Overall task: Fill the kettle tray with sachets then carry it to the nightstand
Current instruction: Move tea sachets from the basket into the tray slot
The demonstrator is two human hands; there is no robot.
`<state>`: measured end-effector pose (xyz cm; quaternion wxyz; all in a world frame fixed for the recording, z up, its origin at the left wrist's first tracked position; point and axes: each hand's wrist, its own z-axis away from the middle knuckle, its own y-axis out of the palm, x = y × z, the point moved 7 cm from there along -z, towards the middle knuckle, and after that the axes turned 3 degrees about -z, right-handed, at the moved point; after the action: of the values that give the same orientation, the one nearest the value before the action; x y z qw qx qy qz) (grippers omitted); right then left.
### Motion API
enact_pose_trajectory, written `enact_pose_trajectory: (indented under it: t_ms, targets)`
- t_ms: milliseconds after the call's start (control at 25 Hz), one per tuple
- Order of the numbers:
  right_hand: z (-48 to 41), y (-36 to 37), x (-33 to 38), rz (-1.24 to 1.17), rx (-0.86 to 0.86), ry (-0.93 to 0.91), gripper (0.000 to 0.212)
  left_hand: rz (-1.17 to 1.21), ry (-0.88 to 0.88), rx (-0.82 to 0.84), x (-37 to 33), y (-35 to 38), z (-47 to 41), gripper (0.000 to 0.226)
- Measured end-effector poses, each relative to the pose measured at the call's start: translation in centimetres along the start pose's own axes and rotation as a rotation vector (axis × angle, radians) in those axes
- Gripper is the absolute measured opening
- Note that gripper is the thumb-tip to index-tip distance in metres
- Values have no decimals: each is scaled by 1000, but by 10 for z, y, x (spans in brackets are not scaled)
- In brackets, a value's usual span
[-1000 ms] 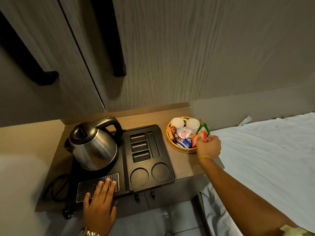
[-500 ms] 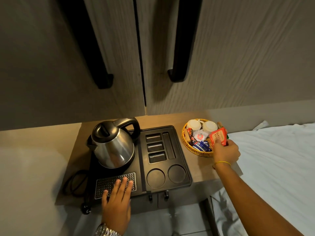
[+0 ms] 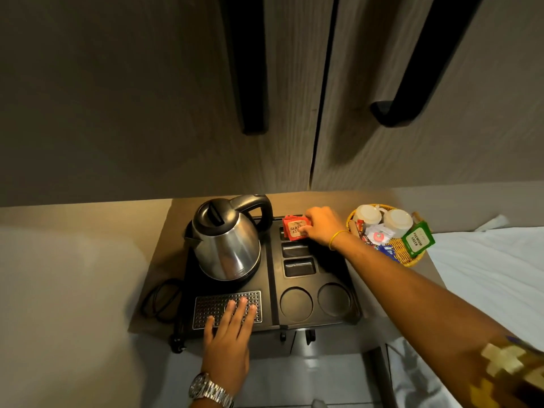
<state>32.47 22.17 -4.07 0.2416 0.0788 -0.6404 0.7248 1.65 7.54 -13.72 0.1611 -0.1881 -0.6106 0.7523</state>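
Observation:
A black kettle tray (image 3: 273,290) sits on the wooden nightstand top, with a steel kettle (image 3: 225,240) on its left half. My right hand (image 3: 321,226) grips red tea sachets (image 3: 295,228) over the farthest of three rectangular slots. The two nearer slots and both round cup wells hold nothing. My left hand (image 3: 229,340) lies flat, fingers spread, on the tray's perforated drip grille. A woven basket (image 3: 407,256) to the right holds a green sachet (image 3: 418,238), other sachets and two upturned white cups.
The kettle's black cord (image 3: 160,298) loops on the wood left of the tray. Cabinet doors with long black handles (image 3: 250,83) rise behind. A bed with white sheets (image 3: 488,275) lies right of the nightstand.
My right hand lifted the red sachets out of the basket and moved left to the tray's farthest slot. The left hand stayed on the grille. The camera shifted left.

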Motion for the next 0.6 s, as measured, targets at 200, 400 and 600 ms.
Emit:
enact_pose_trajectory:
  t_ms: [200, 400, 600]
  targets:
    - [-23, 7, 11, 93, 14, -20, 32, -31, -3, 2, 4, 0, 1, 123]
    - [-24, 12, 10, 9, 41, 6, 35, -17, 23, -2, 2, -2, 3, 121]
    - [-16, 33, 6, -269, 121, 33, 45, -34, 43, -5, -2, -6, 4, 116]
